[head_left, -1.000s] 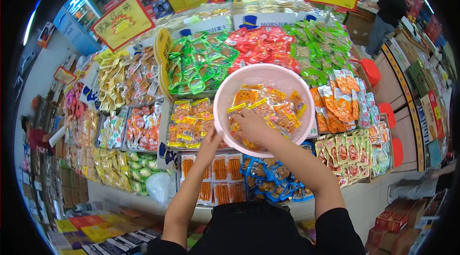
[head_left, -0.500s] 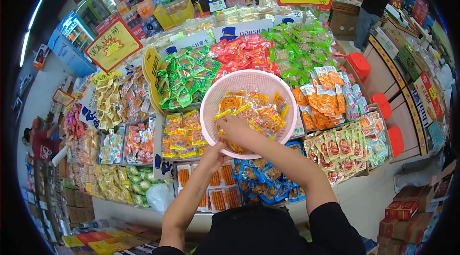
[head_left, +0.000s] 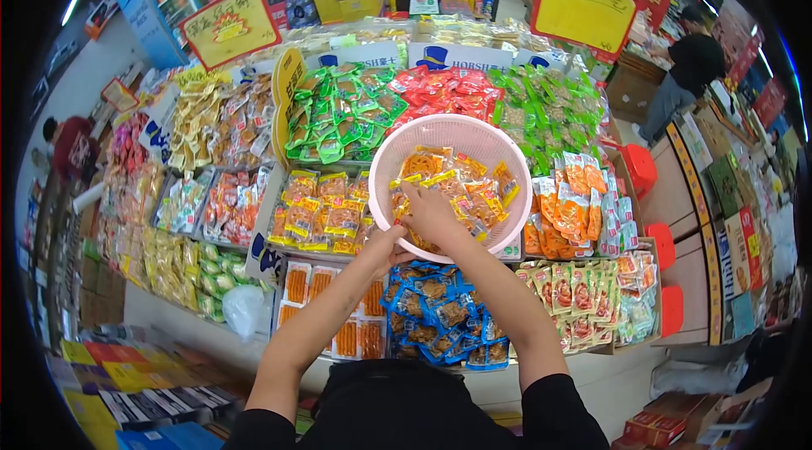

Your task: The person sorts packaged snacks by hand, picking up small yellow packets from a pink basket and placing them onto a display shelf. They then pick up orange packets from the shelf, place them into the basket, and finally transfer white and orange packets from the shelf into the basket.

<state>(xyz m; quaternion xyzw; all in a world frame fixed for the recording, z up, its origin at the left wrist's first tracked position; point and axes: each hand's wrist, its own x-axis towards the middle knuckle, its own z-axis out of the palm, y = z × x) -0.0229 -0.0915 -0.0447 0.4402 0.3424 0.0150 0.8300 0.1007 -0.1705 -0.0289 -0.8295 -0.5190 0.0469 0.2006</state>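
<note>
A pink plastic basket (head_left: 512, 234), tilted towards me, is above the snack display and holds several clear-and-yellow snack packets (head_left: 482, 200). My left hand (head_left: 387, 247) grips the basket's near-left rim from outside, with its fingers partly hidden beneath. Inside the basket, my right hand (head_left: 430, 217) has its fingers curled down over packets at the left side; its fingertips are partly hidden among them. Similar yellow-edged packets (head_left: 317, 213) fill a compartment left of the basket. Blue snack packets (head_left: 444, 315) lie below it, beside trays of orange sticks (head_left: 345, 338).
Green packets (head_left: 342, 112), red packets (head_left: 444, 95) and orange packets (head_left: 571, 205) surround the basket. Yellow price signs (head_left: 584, 10) rise behind. Red stools (head_left: 636, 169) stand at the right. One person (head_left: 689, 65) is at the far right, another (head_left: 74, 145) at the left.
The camera view has shifted, so the display sits differently in frame. The basket stays in front of me. My right hand is still among the packets, and my left hand keeps the rim.
</note>
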